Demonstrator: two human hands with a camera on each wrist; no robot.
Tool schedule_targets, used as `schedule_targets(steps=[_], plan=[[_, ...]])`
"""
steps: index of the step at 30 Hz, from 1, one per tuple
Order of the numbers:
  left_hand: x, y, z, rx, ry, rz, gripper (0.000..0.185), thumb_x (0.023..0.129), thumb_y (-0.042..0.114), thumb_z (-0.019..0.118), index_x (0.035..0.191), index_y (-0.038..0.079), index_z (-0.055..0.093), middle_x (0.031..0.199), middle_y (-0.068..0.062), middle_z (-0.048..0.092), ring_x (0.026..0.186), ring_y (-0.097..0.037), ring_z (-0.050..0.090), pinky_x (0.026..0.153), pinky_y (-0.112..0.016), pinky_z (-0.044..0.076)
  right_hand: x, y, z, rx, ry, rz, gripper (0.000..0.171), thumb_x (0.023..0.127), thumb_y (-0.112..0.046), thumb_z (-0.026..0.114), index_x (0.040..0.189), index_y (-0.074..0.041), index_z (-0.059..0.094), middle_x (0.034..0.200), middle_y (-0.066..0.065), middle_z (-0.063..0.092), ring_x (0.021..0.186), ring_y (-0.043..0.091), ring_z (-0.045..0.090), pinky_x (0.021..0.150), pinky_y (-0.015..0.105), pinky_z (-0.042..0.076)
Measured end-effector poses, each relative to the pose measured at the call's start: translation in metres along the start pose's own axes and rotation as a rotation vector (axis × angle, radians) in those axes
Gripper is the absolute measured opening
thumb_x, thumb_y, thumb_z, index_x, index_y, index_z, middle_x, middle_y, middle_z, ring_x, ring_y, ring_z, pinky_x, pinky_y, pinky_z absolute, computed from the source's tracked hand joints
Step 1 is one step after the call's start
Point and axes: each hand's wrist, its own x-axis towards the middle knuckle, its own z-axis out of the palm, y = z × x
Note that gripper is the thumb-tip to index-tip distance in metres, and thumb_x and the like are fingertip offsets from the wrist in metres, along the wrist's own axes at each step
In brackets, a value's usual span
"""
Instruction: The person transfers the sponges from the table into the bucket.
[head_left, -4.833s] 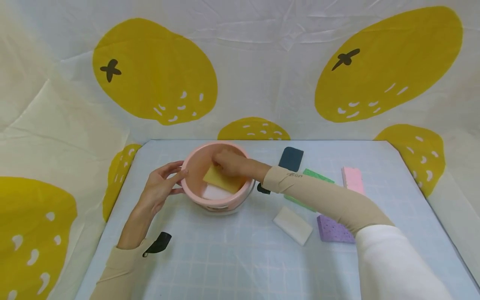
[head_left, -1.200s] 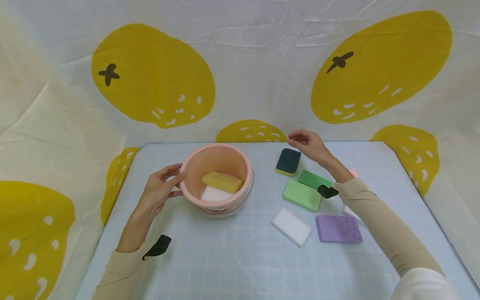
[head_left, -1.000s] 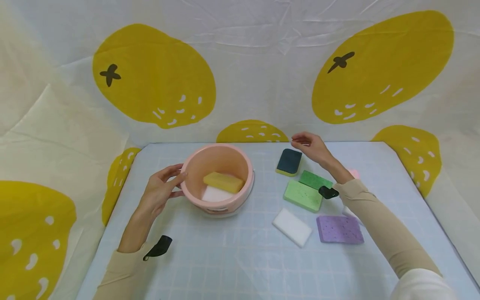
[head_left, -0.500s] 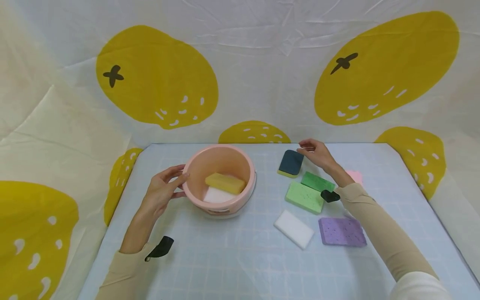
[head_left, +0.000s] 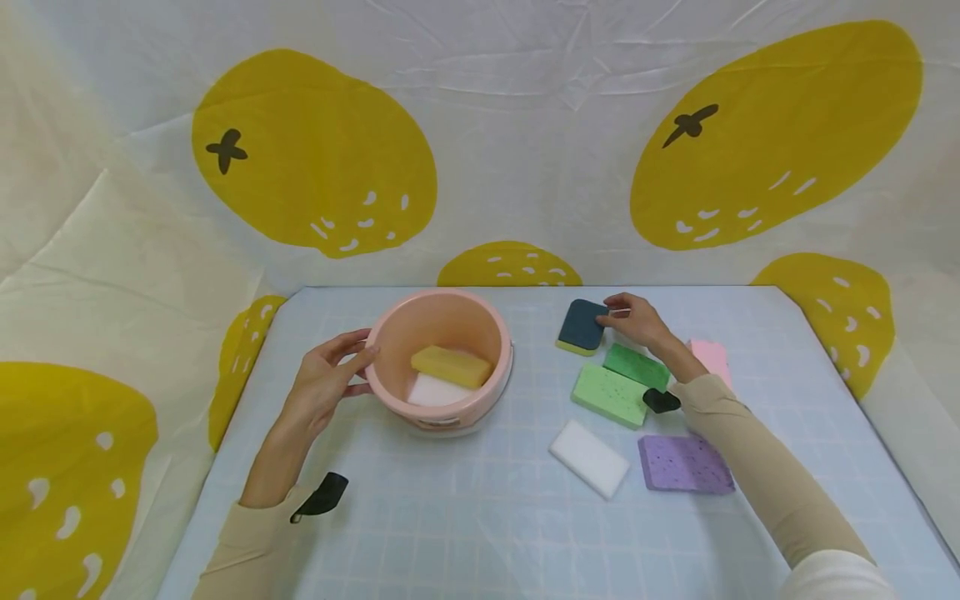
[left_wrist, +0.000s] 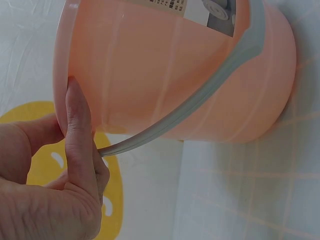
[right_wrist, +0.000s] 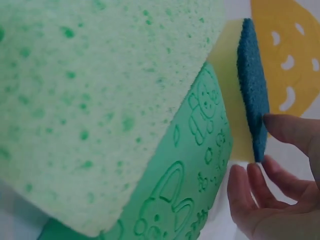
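A pink bucket (head_left: 390, 333) stands on the table with a yellow sponge (head_left: 451, 365) and a white sponge (head_left: 429, 391) inside. My left hand (head_left: 330, 379) holds its left wall; in the left wrist view the thumb (left_wrist: 80, 130) lies against the bucket (left_wrist: 175, 75) beside its grey handle (left_wrist: 200, 105). My right hand (head_left: 628, 315) pinches the right edge of a dark blue sponge with a yellow underside (head_left: 581, 325), which lies on the table. In the right wrist view fingertips (right_wrist: 287, 127) meet that blue sponge (right_wrist: 252, 85) at its end.
Right of the bucket lie a dark green sponge (head_left: 636, 365), a light green sponge (head_left: 609, 395), a white sponge (head_left: 588, 457), a purple sponge (head_left: 684, 463) and a pink sponge (head_left: 711, 358). A lemon-print cloth (head_left: 480, 167) walls the table's back and sides.
My right hand left the yellow sponge in the bucket, swung right over the table's far side and came down onto the dark blue sponge. The left hand stayed on the bucket.
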Motion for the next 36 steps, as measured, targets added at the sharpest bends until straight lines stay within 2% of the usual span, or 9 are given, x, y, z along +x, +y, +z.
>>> schedule_targets(steps=[9,14,17,20,21,24,27,29,36], plan=[[-0.001,-0.001,0.0,0.003,-0.007,-0.002,0.058,0.099,0.033,0.071,0.15,0.013,0.052,0.148,-0.015,0.05,0.09,-0.012,0.068,0.076,-0.028,0.062,-0.007,0.003,0.001,-0.039,-0.039,0.007,0.058,0.105,-0.025,0.06,0.147,0.011,0.041,0.147,0.033,0.044,0.137,0.048,0.044,0.111,0.056,0.044],[-0.001,0.0,0.001,0.005,-0.003,-0.003,0.058,0.099,0.032,0.071,0.15,0.013,0.053,0.147,-0.015,0.05,0.091,-0.013,0.067,0.076,-0.028,0.062,-0.006,0.004,0.001,-0.037,-0.026,0.001,0.057,0.105,-0.023,0.061,0.145,0.012,0.042,0.145,0.034,0.045,0.136,0.048,0.044,0.11,0.056,0.044],[-0.001,0.0,0.001,0.009,-0.001,-0.004,0.058,0.099,0.033,0.071,0.15,0.013,0.052,0.147,-0.015,0.05,0.092,-0.013,0.068,0.077,-0.028,0.062,-0.008,0.002,0.001,-0.015,-0.017,0.002,0.057,0.104,-0.024,0.062,0.145,0.011,0.041,0.146,0.033,0.044,0.136,0.047,0.045,0.109,0.056,0.045],[0.0,0.0,0.001,0.009,-0.001,-0.004,0.058,0.099,0.033,0.071,0.15,0.013,0.052,0.148,-0.015,0.05,0.092,-0.013,0.068,0.077,-0.028,0.062,-0.01,-0.002,0.0,0.053,-0.028,0.008,0.059,0.104,-0.022,0.063,0.147,0.01,0.038,0.15,0.034,0.04,0.134,0.047,0.047,0.108,0.055,0.046],[0.0,0.0,0.001,0.011,0.0,-0.004,0.058,0.099,0.033,0.071,0.15,0.013,0.052,0.148,-0.015,0.05,0.092,-0.013,0.068,0.077,-0.028,0.062,-0.01,-0.001,-0.001,0.075,-0.033,0.007,0.06,0.103,-0.022,0.064,0.147,0.009,0.037,0.15,0.033,0.039,0.132,0.047,0.049,0.105,0.051,0.049],[0.0,0.001,0.0,0.006,-0.003,-0.001,0.058,0.099,0.032,0.071,0.15,0.013,0.052,0.148,-0.015,0.05,0.091,-0.012,0.068,0.077,-0.028,0.062,-0.013,-0.005,-0.002,0.117,-0.041,0.003,0.06,0.103,-0.02,0.065,0.147,0.008,0.036,0.151,0.032,0.038,0.131,0.047,0.05,0.104,0.05,0.049],[-0.001,0.002,-0.001,0.005,0.0,-0.001,0.057,0.099,0.031,0.07,0.15,0.013,0.052,0.148,-0.015,0.05,0.09,-0.012,0.069,0.077,-0.028,0.062,-0.015,-0.008,-0.003,0.101,-0.033,-0.01,0.06,0.102,-0.022,0.066,0.146,0.007,0.038,0.151,0.03,0.04,0.131,0.046,0.05,0.102,0.049,0.049],[-0.001,0.002,-0.001,0.006,0.001,-0.001,0.057,0.099,0.031,0.07,0.15,0.013,0.052,0.148,-0.015,0.05,0.09,-0.012,0.069,0.077,-0.028,0.062,-0.017,-0.011,-0.004,0.096,-0.029,-0.016,0.06,0.102,-0.023,0.067,0.146,0.006,0.039,0.151,0.03,0.04,0.131,0.046,0.049,0.104,0.054,0.047],[0.0,0.001,0.0,0.006,-0.004,0.003,0.058,0.099,0.032,0.07,0.151,0.013,0.052,0.148,-0.015,0.05,0.09,-0.011,0.069,0.076,-0.028,0.062,-0.018,-0.017,-0.01,0.123,-0.041,-0.035,0.061,0.101,-0.02,0.068,0.148,0.005,0.038,0.151,0.031,0.039,0.132,0.048,0.047,0.108,0.056,0.044]])
